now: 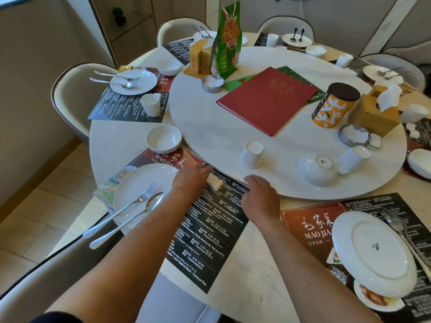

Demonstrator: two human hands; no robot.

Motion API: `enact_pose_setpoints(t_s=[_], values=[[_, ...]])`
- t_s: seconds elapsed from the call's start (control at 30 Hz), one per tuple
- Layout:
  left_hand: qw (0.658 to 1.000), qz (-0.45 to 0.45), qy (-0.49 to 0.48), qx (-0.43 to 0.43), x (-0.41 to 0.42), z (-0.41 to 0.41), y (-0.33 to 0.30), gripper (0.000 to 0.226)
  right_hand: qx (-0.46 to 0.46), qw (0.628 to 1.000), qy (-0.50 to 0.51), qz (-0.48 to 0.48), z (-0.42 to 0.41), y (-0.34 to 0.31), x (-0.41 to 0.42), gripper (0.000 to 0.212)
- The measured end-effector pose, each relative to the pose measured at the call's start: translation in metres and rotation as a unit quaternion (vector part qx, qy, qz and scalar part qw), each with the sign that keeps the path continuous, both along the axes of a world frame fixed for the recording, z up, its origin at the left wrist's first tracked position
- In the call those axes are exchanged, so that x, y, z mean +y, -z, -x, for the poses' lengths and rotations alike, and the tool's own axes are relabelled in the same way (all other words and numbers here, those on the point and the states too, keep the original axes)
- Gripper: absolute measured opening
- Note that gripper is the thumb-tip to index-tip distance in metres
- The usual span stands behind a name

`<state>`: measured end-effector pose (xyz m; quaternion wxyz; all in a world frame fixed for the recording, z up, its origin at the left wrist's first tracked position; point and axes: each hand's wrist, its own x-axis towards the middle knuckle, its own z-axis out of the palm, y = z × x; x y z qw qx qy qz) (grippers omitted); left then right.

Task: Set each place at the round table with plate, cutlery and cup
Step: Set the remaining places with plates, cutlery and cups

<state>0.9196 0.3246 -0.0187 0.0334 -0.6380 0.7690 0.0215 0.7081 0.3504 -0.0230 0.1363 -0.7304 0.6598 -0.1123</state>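
Left hand (pixel 192 180) lies flat beside a small white rectangular block (pixel 215 181). Right hand (pixel 260 197), fingers relaxed, rests at the round white marble turntable (pixel 210 136) edge.

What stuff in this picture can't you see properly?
Head view only:
- Left hand: its fingertips reach under the turntable rim, so they are hidden.
- White packet: partly covered by the left hand.
- Upside-down plate: its top face is turned away.
- Fork beside it: cut off by the right edge.
- Placemat small print: too small to read.
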Motion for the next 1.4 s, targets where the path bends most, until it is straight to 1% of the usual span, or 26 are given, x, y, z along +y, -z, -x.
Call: enact_pose_setpoints(t_s=[0.07,0.13,0.17,0.23,0.3,0.37,0.43,0.5,0.57,0.63,0.7,0.8,0.83,0.9,0.97,1.07,1.23,1.4], values=[[0.999,0.014,-0.018,0.026,0.004,0.001,0.002,0.060,-0.046,0.997,0.042,0.056,-0.002,-0.006,-0.007,0.034],[0.998,0.028,-0.037,0.046,0.015,0.006,0.002,0.062,-0.064,0.989,0.071,0.112,-0.003,-0.012,-0.022,0.031],[0.997,0.031,-0.046,0.054,0.022,0.010,0.002,0.061,-0.059,0.987,0.078,0.127,-0.003,-0.015,-0.032,0.035],[0.995,0.034,-0.059,0.073,0.038,0.021,0.001,0.058,-0.029,0.989,0.082,0.118,-0.003,-0.022,-0.054,0.057],[0.993,0.033,-0.064,0.091,0.052,0.030,0.004,0.055,0.008,0.995,0.072,0.061,-0.004,-0.028,-0.073,0.081],[0.992,0.016,-0.068,0.102,0.065,0.039,0.009,0.056,0.042,0.998,0.044,-0.008,-0.005,-0.032,-0.088,0.090],[0.992,0.001,-0.074,0.101,0.075,0.044,0.014,0.058,0.062,0.997,0.018,-0.047,-0.005,-0.036,-0.097,0.085],[0.992,-0.009,-0.081,0.101,0.084,0.047,0.019,0.055,0.052,0.997,0.020,-0.047,-0.003,-0.039,-0.100,0.076],[0.990,-0.017,-0.091,0.104,0.091,0.047,0.023,0.052,0.030,0.998,0.040,-0.041,-0.001,-0.042,-0.097,0.074],[0.989,-0.033,-0.096,0.104,0.098,0.047,0.022,0.055,-0.025,0.996,0.073,-0.049,0.002,-0.046,-0.088,0.077],[0.989,-0.055,-0.098,0.098,0.103,0.045,0.021,0.059,-0.110,0.986,0.111,-0.060,0.003,-0.048,-0.072,0.080],[0.988,-0.073,-0.098,0.095,0.110,0.041,0.018,0.060,-0.243,0.952,0.169,-0.084,0.004,-0.043,-0.039,0.080],[0.987,-0.080,-0.100,0.098,0.112,0.040,0.017,0.060,-0.274,0.939,0.185,-0.091,0.004,-0.039,-0.028,0.077],[0.986,-0.087,-0.100,0.097,0.116,0.039,0.016,0.061,-0.321,0.919,0.208,-0.098,0.002,-0.032,-0.005,0.061],[0.986,-0.090,-0.099,0.096,0.118,0.038,0.015,0.062,-0.354,0.907,0.206,-0.102,0.000,-0.028,0.016,0.052],[0.987,-0.093,-0.097,0.093,0.119,0.037,0.013,0.063,-0.342,0.920,0.175,-0.081,-0.002,-0.021,0.036,0.053],[0.986,-0.100,-0.100,0.089,0.119,0.039,0.009,0.065,-0.319,0.934,0.145,-0.066,-0.009,-0.014,0.044,0.066],[0.986,-0.102,-0.100,0.082,0.117,0.038,0.009,0.065,-0.299,0.944,0.136,-0.037,-0.020,-0.003,0.037,0.066]])
